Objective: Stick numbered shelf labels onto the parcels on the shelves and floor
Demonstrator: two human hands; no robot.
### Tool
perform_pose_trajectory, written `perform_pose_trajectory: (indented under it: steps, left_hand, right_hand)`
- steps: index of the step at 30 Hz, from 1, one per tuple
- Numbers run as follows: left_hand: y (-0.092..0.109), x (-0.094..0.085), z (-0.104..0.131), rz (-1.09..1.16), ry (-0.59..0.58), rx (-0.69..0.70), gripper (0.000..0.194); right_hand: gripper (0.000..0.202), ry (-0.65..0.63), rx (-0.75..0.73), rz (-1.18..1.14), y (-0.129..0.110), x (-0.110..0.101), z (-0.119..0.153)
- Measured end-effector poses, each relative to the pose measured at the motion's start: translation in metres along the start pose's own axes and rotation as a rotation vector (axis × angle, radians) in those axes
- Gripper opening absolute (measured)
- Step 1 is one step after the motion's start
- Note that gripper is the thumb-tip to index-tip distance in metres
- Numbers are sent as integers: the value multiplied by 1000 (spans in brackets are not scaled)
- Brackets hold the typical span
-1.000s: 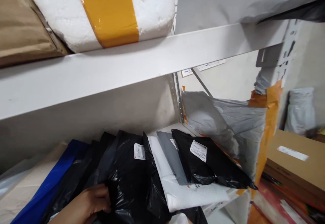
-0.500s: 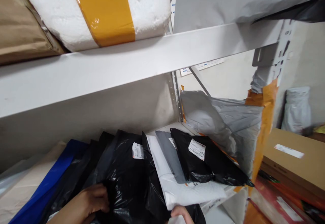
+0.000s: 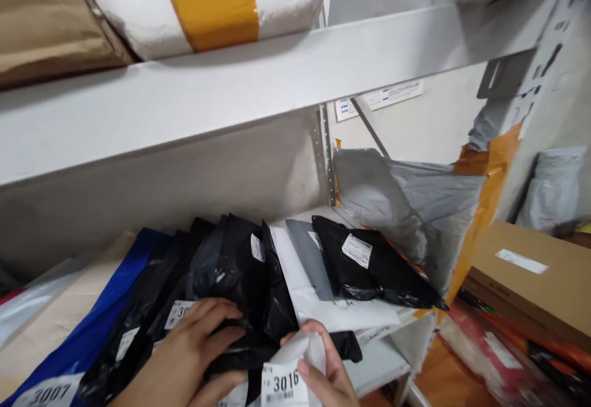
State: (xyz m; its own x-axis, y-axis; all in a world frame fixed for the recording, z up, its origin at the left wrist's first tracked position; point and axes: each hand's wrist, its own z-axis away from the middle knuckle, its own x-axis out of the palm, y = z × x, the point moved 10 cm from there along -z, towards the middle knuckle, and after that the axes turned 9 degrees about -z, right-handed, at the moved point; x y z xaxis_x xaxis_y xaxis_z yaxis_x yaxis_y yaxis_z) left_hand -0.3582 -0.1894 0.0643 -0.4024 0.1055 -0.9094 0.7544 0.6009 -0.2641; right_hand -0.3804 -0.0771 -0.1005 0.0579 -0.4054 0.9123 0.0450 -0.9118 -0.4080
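Note:
My left hand (image 3: 198, 354) rests on the row of black plastic parcels (image 3: 244, 284), its fingers apart, beside a partly covered white label. To its right, my right hand (image 3: 325, 364) pinches a small whitish packet (image 3: 305, 348) with a label reading 3016. Behind that hand lie a white parcel (image 3: 290, 265), a grey one (image 3: 309, 259) and a black parcel with a white label (image 3: 355, 262). Left of my left hand lean a blue parcel (image 3: 96, 308), labelled 3007, and a beige parcel (image 3: 69, 308).
Above the parcels runs a white shelf beam (image 3: 258, 80), with a foam box (image 3: 286, 0) over it. Grey plastic sheeting (image 3: 415, 197) and orange tape cover the shelf's right end. Cardboard boxes (image 3: 530, 271) stand at the right.
My left hand has moved right and its fingers have spread. My right hand and its packet have risen further into view, showing the 3016 label. More labels show as the view has tipped downward.

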Motion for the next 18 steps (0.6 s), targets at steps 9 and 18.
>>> perform_pose_trajectory:
  steps: [9, 18]
  left_hand:
    - [-2, 41, 0, 486, -154, -491, 14]
    - [-17, 40, 1, 721, -182, -653, 24]
  right_hand:
    - [53, 103, 76, -61, 23, 18, 6]
    - [26, -109, -175, 637, -16, 38, 5]
